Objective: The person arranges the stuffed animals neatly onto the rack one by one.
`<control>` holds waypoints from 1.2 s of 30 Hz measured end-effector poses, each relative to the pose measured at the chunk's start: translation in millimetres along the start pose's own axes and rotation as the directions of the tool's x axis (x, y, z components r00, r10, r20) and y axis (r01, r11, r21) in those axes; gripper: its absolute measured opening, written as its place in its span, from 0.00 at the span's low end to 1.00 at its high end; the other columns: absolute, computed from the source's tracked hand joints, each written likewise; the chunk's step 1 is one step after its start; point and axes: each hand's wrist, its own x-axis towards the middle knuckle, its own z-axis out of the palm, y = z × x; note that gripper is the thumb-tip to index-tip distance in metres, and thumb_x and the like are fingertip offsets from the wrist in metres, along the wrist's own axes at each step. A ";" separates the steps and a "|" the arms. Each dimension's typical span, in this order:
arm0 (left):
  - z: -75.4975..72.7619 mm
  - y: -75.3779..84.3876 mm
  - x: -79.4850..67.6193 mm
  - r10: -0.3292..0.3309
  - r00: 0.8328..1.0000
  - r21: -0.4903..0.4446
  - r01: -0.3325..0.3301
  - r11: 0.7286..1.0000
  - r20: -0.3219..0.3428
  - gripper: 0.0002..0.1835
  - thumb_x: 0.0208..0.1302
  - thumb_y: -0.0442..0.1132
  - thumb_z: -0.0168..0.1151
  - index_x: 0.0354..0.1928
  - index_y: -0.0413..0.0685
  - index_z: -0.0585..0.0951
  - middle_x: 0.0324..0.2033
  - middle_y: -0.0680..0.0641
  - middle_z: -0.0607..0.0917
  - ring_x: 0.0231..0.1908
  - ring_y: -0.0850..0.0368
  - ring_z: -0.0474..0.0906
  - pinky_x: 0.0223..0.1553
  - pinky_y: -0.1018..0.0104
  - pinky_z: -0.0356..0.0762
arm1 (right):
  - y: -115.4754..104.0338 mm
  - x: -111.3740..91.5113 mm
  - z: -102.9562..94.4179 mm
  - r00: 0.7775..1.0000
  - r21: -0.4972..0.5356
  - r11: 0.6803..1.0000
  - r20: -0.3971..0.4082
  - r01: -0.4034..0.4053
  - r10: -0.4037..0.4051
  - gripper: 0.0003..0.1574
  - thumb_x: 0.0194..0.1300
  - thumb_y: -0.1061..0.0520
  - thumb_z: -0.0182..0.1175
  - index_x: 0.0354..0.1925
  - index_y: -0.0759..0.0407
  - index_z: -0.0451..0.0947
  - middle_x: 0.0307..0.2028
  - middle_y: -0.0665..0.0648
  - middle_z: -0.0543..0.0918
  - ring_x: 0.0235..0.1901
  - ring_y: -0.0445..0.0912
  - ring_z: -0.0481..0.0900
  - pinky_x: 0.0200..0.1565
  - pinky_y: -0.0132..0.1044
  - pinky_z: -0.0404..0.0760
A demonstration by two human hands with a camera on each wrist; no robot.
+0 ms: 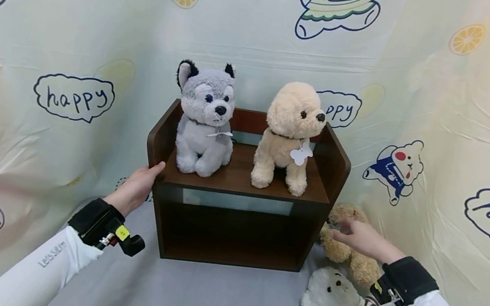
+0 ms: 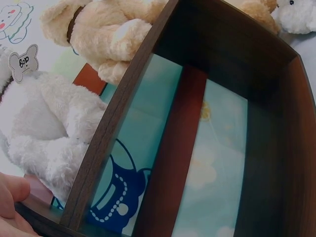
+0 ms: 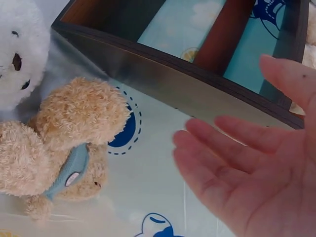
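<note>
A dark brown two-level wooden shelf (image 1: 242, 193) stands on the grey surface. On its top board sit a grey-and-white plush husky (image 1: 203, 148) at left and a cream plush dog (image 1: 294, 110) with a white bone-shaped tag at right. My left hand (image 1: 138, 186) holds the shelf's left side panel near the top board, its thumb at the front edge; the other fingers are mostly hidden. To the right of the shelf, my right hand (image 1: 360, 238) hovers with nothing in it, fingers apart in the right wrist view. Near it lies a curly tan teddy bear (image 3: 81, 113) with a blue scarf.
A white teddy bear (image 1: 333, 294) in a brown-striped sweater lies on the grey surface (image 1: 199, 301), front right, beneath the right forearm. The shelf's lower compartment (image 1: 231, 232) faces forward. Printed cloth walls (image 1: 263, 47) with cartoon bears surround the back and sides.
</note>
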 end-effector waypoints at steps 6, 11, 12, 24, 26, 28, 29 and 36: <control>0.0 0.0 0.8 -0.002 1.000 -0.012 0.002 1.000 0.003 0.38 0.71 0.54 0.31 0.68 0.37 0.29 0.69 0.37 0.33 0.68 0.42 0.30 0.66 0.48 0.36 | 3.6 -5.8 1.7 0.994 -0.022 0.999 0.106 -0.035 0.038 0.26 0.61 0.54 0.57 0.49 0.75 0.70 0.40 0.66 0.79 0.39 0.55 0.77 0.39 0.45 0.78; 0.2 1.0 1.8 0.006 1.000 -0.014 -0.006 1.000 0.007 0.38 0.71 0.54 0.30 0.68 0.37 0.29 0.69 0.37 0.33 0.68 0.42 0.29 0.66 0.48 0.35 | 7.8 -9.8 5.4 0.992 0.000 0.999 0.118 -0.044 0.044 0.26 0.59 0.56 0.58 0.49 0.75 0.70 0.42 0.69 0.78 0.41 0.57 0.77 0.39 0.46 0.78; 0.4 1.1 1.9 0.008 1.000 -0.014 -0.008 1.000 0.009 0.38 0.71 0.54 0.30 0.68 0.37 0.29 0.69 0.38 0.33 0.68 0.42 0.29 0.66 0.48 0.35 | 8.7 -10.4 6.5 0.991 0.005 0.999 0.120 -0.052 0.051 0.26 0.59 0.56 0.58 0.49 0.75 0.70 0.42 0.69 0.78 0.41 0.57 0.76 0.40 0.47 0.78; 1.7 0.9 3.0 0.004 1.000 -0.004 -0.004 1.000 0.002 0.38 0.71 0.54 0.30 0.68 0.38 0.30 0.69 0.38 0.33 0.68 0.42 0.30 0.66 0.48 0.35 | 21.8 -18.5 19.1 0.986 -0.026 0.997 0.149 -0.067 0.070 0.29 0.53 0.59 0.64 0.48 0.77 0.69 0.39 0.68 0.78 0.41 0.60 0.76 0.37 0.45 0.78; 2.2 0.9 3.0 0.000 1.000 0.001 0.000 1.000 -0.003 0.38 0.71 0.54 0.30 0.68 0.38 0.30 0.69 0.38 0.34 0.68 0.42 0.30 0.66 0.48 0.36 | 25.2 -19.8 22.0 0.986 -0.046 0.997 0.152 -0.062 0.069 0.29 0.52 0.59 0.65 0.48 0.77 0.69 0.38 0.66 0.78 0.39 0.58 0.77 0.36 0.44 0.77; 2.8 0.8 2.5 0.001 1.000 0.001 -0.001 1.000 -0.006 0.38 0.71 0.54 0.30 0.68 0.38 0.30 0.69 0.38 0.34 0.68 0.42 0.31 0.66 0.48 0.36 | 28.4 -20.8 24.9 0.986 -0.065 0.996 0.152 -0.053 0.062 0.30 0.51 0.59 0.65 0.48 0.77 0.69 0.36 0.63 0.79 0.38 0.56 0.77 0.35 0.43 0.77; 3.0 0.8 2.3 0.002 1.000 0.001 -0.002 1.000 -0.007 0.38 0.71 0.54 0.30 0.68 0.38 0.31 0.69 0.38 0.34 0.68 0.42 0.31 0.66 0.48 0.36 | 29.4 -21.3 26.1 0.987 -0.072 0.996 0.148 -0.049 0.059 0.30 0.51 0.59 0.65 0.47 0.77 0.70 0.36 0.62 0.79 0.37 0.56 0.77 0.34 0.43 0.77; 3.0 0.0 0.6 0.002 1.000 -0.010 -0.003 1.000 -0.003 0.38 0.71 0.54 0.30 0.68 0.36 0.30 0.69 0.37 0.33 0.68 0.42 0.29 0.66 0.48 0.35 | 34.0 -23.1 31.6 0.984 -0.072 0.995 0.157 -0.072 0.083 0.32 0.49 0.58 0.67 0.46 0.79 0.69 0.36 0.65 0.79 0.39 0.59 0.77 0.38 0.47 0.77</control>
